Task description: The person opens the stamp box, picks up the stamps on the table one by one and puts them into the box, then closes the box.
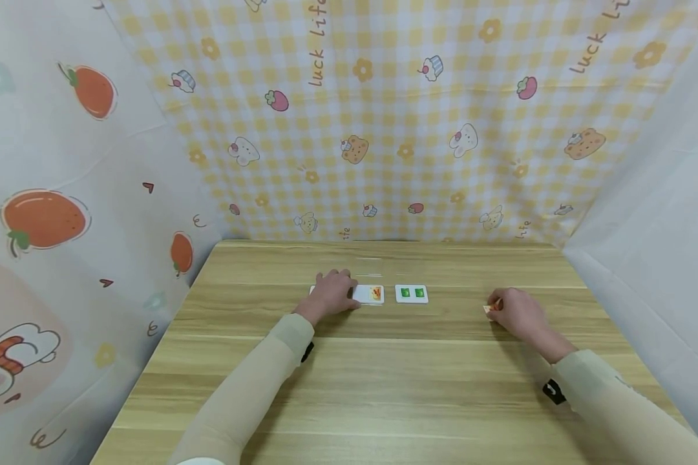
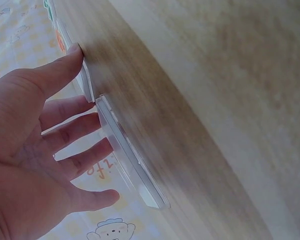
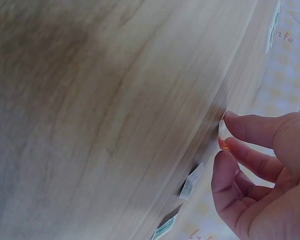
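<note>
My left hand (image 1: pixel 331 294) rests over a white card (image 1: pixel 363 294) that has an orange picture at its right end. Its fingers spread loosely in the left wrist view, with the thumb at the card's edge. Another white card (image 2: pixel 132 155) lies beside it, mostly hidden by this hand in the head view. Between thumb and index finger, my right hand (image 1: pixel 519 314) pinches a small picture card (image 1: pixel 491 310) with an orange print, at the right of the table. The right wrist view shows that small card edge-on, close to the wood.
Right of the left hand lies a white card (image 1: pixel 411 294) with two green pictures. Two small cards, one pale (image 3: pixel 192 182) and one green (image 3: pixel 164 227), lie beyond the right hand. The wooden table (image 1: pixel 384 400) meets patterned cloth (image 1: pixel 384 148) at the back.
</note>
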Demonstrator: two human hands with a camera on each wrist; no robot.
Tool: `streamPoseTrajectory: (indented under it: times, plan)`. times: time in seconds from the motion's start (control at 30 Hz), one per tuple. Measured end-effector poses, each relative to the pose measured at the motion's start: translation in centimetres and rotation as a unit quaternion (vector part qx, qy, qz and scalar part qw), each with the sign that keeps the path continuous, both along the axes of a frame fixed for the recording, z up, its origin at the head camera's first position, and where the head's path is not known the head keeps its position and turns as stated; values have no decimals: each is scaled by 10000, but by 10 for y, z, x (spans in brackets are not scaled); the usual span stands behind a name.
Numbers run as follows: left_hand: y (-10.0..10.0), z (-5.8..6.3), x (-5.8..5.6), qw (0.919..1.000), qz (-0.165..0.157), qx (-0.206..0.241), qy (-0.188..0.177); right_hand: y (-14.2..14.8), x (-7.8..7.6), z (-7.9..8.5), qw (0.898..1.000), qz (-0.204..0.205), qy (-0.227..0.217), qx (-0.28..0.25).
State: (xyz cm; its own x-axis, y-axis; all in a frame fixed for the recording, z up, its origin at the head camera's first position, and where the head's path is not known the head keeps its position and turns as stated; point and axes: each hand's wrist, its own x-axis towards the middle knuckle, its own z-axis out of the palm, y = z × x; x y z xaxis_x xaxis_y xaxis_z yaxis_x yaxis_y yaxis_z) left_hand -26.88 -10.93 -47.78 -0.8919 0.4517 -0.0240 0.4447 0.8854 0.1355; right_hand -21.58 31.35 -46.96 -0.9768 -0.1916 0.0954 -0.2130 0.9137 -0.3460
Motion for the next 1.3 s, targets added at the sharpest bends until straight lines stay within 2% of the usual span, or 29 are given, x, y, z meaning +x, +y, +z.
streamPoseTrajectory:
  times: [0.57,0.9,1.1,1.3]
  plan:
    - [0,3,2,10000,-1,51,-43,2,-2,-2,9998,158,71,-106]
    - [-1,4,2,10000,-29,34,-67,1,-3,-3,9980,322,312,-442]
    - [-1,6,3,9999,-31,62,-115,-5,-3,7,9954,334,272,-854]
    - [0,5,3,9999,-25,43,-92,-15,-2,18,9951,299,-12,-939]
